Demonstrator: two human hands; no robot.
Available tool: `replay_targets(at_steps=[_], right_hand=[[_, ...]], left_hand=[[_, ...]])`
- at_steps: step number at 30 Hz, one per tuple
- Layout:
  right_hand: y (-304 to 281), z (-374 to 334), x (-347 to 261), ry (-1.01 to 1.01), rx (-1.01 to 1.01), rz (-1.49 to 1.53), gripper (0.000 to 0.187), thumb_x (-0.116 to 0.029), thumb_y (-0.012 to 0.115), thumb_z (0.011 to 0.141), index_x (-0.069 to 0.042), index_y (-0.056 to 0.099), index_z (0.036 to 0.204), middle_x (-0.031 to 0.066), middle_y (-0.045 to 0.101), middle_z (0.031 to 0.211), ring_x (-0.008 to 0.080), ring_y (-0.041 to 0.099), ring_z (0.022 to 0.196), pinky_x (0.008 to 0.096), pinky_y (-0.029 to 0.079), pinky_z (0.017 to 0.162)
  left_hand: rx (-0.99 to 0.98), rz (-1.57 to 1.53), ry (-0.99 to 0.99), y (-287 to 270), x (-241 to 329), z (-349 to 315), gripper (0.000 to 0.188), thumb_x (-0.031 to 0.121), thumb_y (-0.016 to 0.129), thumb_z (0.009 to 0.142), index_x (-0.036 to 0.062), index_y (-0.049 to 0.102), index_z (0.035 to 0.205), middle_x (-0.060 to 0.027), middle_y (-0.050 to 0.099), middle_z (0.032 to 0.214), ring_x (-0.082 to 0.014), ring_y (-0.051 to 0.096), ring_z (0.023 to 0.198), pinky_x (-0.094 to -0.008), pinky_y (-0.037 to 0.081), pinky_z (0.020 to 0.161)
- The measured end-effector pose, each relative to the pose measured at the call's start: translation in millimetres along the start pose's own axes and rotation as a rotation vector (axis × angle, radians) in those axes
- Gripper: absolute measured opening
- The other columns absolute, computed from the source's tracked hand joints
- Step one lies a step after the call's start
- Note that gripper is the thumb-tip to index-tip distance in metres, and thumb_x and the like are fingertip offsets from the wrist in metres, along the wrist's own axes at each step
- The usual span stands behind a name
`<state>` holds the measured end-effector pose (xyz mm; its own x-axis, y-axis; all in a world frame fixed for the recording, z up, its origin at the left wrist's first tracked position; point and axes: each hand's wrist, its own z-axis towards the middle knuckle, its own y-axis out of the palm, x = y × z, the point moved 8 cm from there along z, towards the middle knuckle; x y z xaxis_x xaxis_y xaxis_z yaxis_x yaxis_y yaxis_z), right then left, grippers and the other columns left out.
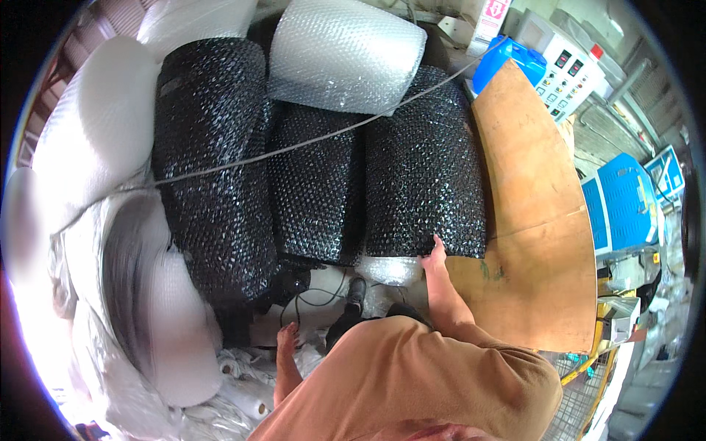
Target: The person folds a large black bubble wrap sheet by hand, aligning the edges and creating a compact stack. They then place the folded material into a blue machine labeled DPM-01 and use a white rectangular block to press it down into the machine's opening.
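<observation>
Three black bubble wrap rolls (426, 162) lie side by side in front of me. My right hand (435, 253) touches the near edge of the rightmost one, with a finger stretched out and apart from the others. Beside that hand, the end of a clear bubble wrap roll (390, 270) shows under the black one. My left hand (288, 336) hangs low over the floor near the left black roll (213, 169), holding nothing I can see, fingers somewhat apart. A shorter middle black roll (318, 184) lies between the other two.
A clear bubble wrap roll (346, 55) rests on top. A grey cord (294, 145) crosses the rolls. White foam rolls (103, 117) stand at left. A brown board (537, 220) leans at right, near a blue jug (507, 62) and control panel (566, 73). A cable (316, 298) lies near my feet.
</observation>
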<state>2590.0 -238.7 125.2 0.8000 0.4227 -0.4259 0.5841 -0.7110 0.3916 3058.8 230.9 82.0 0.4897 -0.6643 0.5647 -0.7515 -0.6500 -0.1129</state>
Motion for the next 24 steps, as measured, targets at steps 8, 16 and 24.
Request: replay_targets(at_steps=[8, 16, 24], right_hand=[[20.4, 19.9, 5.3, 0.021, -0.131, 0.077, 0.035, -0.037, 0.073, 0.093, -0.013, 0.071, 0.119, 0.006, 0.074, 0.12, 0.0313, 0.069, 0.108, 0.051, 0.054, 0.101], [28.4, 27.8, -4.2, -0.058, -0.079, 0.141, 0.04, -0.018, 0.081, 0.087, -0.006, 0.067, 0.123, 0.0148, 0.071, 0.12, 0.0347, 0.07, 0.102, 0.0558, 0.057, 0.092], [73.6, -62.1, -59.9, -0.314, -0.094, 0.153, 0.019, -0.005, 0.078, 0.081, -0.002, 0.072, 0.098, 0.0074, 0.073, 0.091, 0.0261, 0.07, 0.078, 0.0426, 0.059, 0.075]], left_hand=[[0.073, 0.031, 0.009, -45.8, 88.6, 36.7, 0.039, 0.037, 0.071, 0.093, 0.0086, 0.067, 0.12, -0.0065, 0.066, 0.104, -0.0199, 0.063, 0.078, -0.0328, 0.051, 0.063], [-0.03, 0.211, 0.037, 39.4, 135.3, -41.5, 0.044, 0.039, 0.073, 0.093, 0.009, 0.067, 0.125, -0.0007, 0.064, 0.097, -0.0146, 0.061, 0.079, -0.0292, 0.049, 0.065], [-0.22, 0.517, 0.127, 108.9, 231.0, 50.0, 0.053, 0.042, 0.07, 0.097, 0.0096, 0.059, 0.138, -0.0038, 0.066, 0.121, -0.0182, 0.065, 0.098, -0.0349, 0.052, 0.08]])
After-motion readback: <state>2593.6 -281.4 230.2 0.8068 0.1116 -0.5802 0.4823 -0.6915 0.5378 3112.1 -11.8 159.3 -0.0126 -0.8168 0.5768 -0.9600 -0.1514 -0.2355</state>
